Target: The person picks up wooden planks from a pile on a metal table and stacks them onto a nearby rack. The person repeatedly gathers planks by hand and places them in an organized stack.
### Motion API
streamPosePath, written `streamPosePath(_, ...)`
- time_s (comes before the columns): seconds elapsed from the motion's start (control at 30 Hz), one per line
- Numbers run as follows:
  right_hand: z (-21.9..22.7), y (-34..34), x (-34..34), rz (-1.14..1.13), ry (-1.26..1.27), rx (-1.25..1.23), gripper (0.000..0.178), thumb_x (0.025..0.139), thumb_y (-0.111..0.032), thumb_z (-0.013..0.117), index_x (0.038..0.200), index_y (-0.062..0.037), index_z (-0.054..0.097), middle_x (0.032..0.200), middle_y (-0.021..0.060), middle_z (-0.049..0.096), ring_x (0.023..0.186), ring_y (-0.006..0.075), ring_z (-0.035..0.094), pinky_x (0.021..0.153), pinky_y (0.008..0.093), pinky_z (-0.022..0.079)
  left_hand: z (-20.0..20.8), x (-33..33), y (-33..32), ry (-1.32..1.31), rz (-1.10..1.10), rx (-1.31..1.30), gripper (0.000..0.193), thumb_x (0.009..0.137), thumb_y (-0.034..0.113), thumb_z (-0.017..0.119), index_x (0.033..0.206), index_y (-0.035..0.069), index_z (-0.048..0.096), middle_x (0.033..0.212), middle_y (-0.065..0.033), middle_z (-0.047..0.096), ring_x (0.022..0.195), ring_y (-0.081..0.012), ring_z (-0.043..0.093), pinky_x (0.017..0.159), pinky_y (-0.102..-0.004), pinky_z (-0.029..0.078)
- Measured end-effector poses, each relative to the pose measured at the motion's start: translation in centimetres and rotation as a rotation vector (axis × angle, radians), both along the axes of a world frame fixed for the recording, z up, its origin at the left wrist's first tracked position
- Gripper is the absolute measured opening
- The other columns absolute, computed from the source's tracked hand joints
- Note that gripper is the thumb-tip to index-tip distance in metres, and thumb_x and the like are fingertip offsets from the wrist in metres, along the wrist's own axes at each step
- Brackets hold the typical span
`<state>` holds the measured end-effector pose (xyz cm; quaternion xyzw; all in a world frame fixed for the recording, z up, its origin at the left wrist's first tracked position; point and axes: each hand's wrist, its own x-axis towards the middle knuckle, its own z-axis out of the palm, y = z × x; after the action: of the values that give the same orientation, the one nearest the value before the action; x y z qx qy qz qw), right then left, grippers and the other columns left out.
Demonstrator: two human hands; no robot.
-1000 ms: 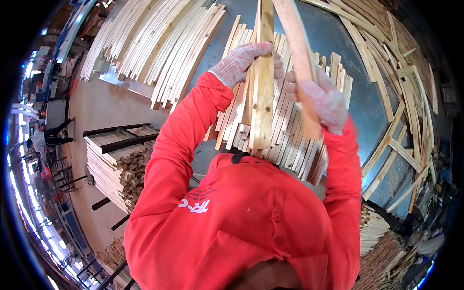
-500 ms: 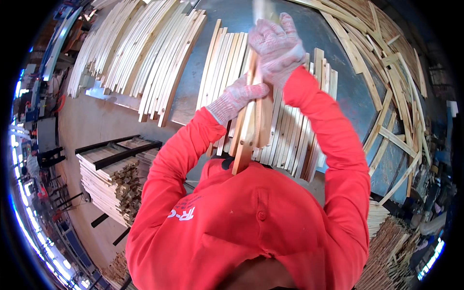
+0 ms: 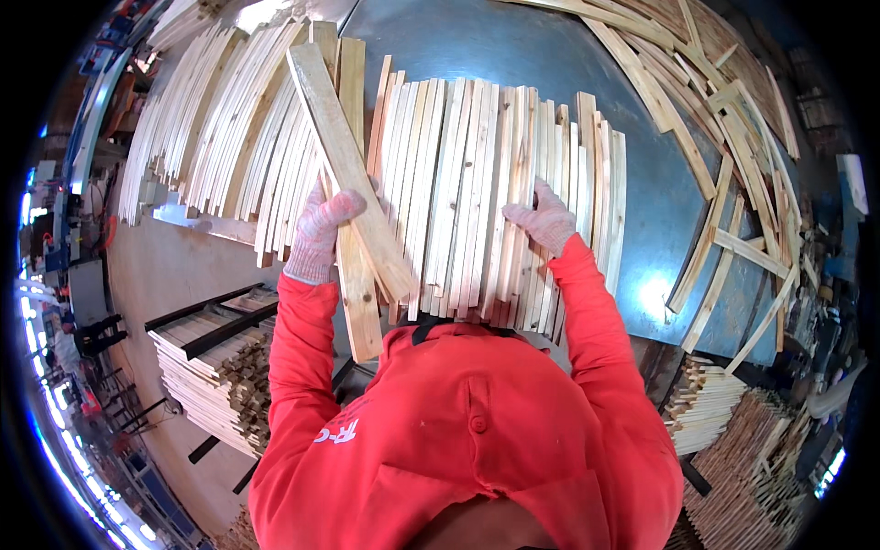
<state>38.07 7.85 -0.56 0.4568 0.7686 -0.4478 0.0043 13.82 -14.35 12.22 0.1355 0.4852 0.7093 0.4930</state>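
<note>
At the left of the row, my left hand (image 3: 321,229), in a pale knit glove, is closed around the side of a wooden board (image 3: 353,165). This board leans across at a slant, its near end toward my chest. Under it a second board (image 3: 359,307) points toward me; whether my fingers also grip that one is hidden. My right hand (image 3: 548,220), gloved too, lies on the row of wooden slats (image 3: 467,192) right of the middle. Its thumb and forefinger are spread apart over the slats, with the other fingertips partly hidden.
More slats (image 3: 220,119) lie side by side at the far left. Loose strips (image 3: 733,174) are heaped crosswise on the right of the blue-grey metal table (image 3: 646,229). Stacked wood (image 3: 206,367) with black bars stands low at left; further piles (image 3: 706,403) stand at lower right.
My hands have moved apart from above the middle of the row. The left has carried boards leftward; the right has let go and come down onto the slats.
</note>
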Motion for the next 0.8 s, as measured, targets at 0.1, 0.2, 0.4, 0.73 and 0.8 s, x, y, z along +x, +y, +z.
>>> streamPosePath(0.1,2.1,-0.6,-0.7,-0.045,-0.156,0.236,0.088,0.08,-0.045,0.073,0.145,0.0017,0.036,0.138,0.026,0.048,0.13,0.0373,0.046,0.109,0.0389,0.038,-0.9,0.4,-1.0,0.004,0.003,-0.035,0.056,0.074,0.022,0.081,0.119,0.004,0.052,0.093,-0.0108,0.062,0.085,-0.0267,0.067,0.073,-0.0407,0.06)
streamPosePath(0.2,3.9,-2.1,-1.5,-0.03,-0.099,0.665,0.076,0.089,-0.04,0.064,0.148,-0.0049,0.033,0.136,0.024,0.052,0.125,0.0345,0.053,0.104,0.0432,0.043,-2.0,0.7,-1.1,-0.032,0.013,-0.05,0.053,0.075,0.022,0.079,0.117,0.004,0.053,0.093,-0.0125,0.063,0.082,-0.0267,0.067,0.073,-0.0404,0.06)
streamPosePath(0.4,5.4,-4.4,-6.1,0.177,-0.494,0.063,0.078,0.092,-0.061,0.049,0.147,-0.0058,0.038,0.131,0.0175,0.059,0.117,0.032,0.06,0.098,0.0427,0.047,-1.8,1.7,-0.3,-0.137,0.064,-0.013,0.05,0.076,0.022,0.077,0.114,0.002,0.053,0.091,-0.0147,0.063,0.081,-0.0275,0.067,0.07,-0.0404,0.06)
streamPosePath(0.73,4.0,-1.6,-4.1,0.082,-0.278,-0.007,0.048,0.087,-0.039,0.064,0.123,-0.0074,0.058,0.112,0.0164,0.068,0.105,0.034,0.065,0.092,0.0401,0.051,0.0,1.6,-3.4,-0.174,0.176,0.027,0.047,0.078,0.024,0.077,0.112,0.003,0.053,0.094,-0.0122,0.06,0.072,-0.0233,0.064,0.061,-0.037,0.058)
streamPosePath(0.8,5.0,-2.0,-5.9,0.058,-0.497,0.007,0.047,0.087,-0.037,0.063,0.118,-0.0025,0.059,0.103,0.0176,0.068,0.096,0.0313,0.066,0.088,0.0383,0.051,-0.4,0.5,-5.0,-0.18,0.142,0.022,0.046,0.078,0.022,0.076,0.113,0.004,0.052,0.096,-0.0115,0.06,0.072,-0.0228,0.064,0.061,-0.037,0.059)
